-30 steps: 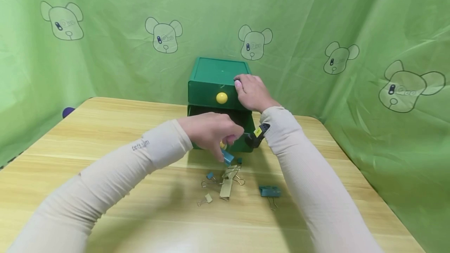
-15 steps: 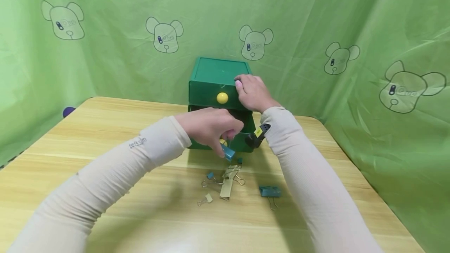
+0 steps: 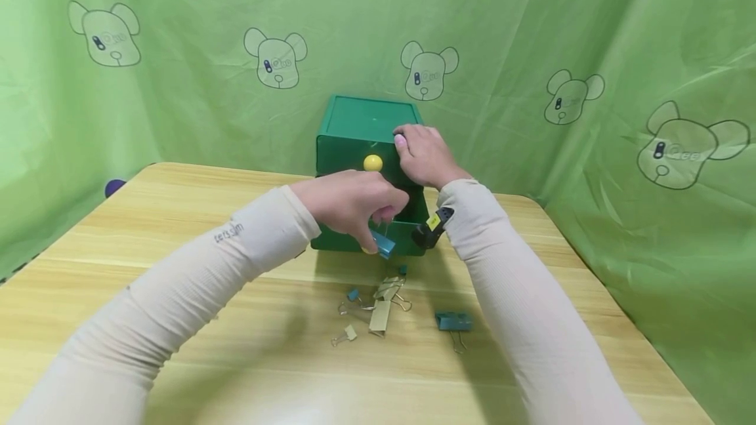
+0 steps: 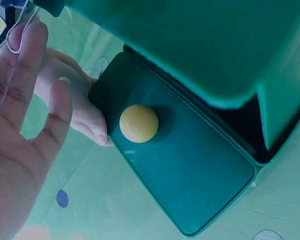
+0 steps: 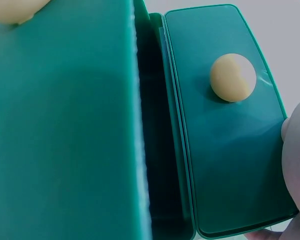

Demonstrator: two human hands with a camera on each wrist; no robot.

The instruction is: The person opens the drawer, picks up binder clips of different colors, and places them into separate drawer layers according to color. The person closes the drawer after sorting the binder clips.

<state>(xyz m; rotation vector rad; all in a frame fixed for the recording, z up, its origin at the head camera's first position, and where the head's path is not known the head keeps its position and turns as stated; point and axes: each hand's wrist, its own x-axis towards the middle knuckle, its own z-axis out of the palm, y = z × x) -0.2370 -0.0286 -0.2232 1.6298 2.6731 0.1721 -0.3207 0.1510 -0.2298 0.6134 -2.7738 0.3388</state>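
Note:
My left hand (image 3: 357,202) is in front of the green drawer box (image 3: 372,120), pinching a blue binder clip (image 3: 384,244) by its wire handle. That wire loop (image 4: 21,37) shows against the fingers in the left wrist view. Below the hand, the lower drawer (image 3: 407,236) is pulled out; its dark inside is partly visible in the right wrist view. My right hand (image 3: 428,156) grips the box's upper right front corner, fingers over the top edge. The upper drawer, with its yellow knob (image 3: 373,162), is closed.
On the wooden table (image 3: 248,346), before the box, lie cream binder clips (image 3: 380,315), a small cream clip (image 3: 351,332) and a small blue clip (image 3: 353,294). A larger blue clip (image 3: 453,321) lies to the right. A green curtain (image 3: 195,117) surrounds the table.
My left hand has risen slightly with the blue binder clip, from just below the lower drawer's front to in front of it. The right hand has stayed on the box corner.

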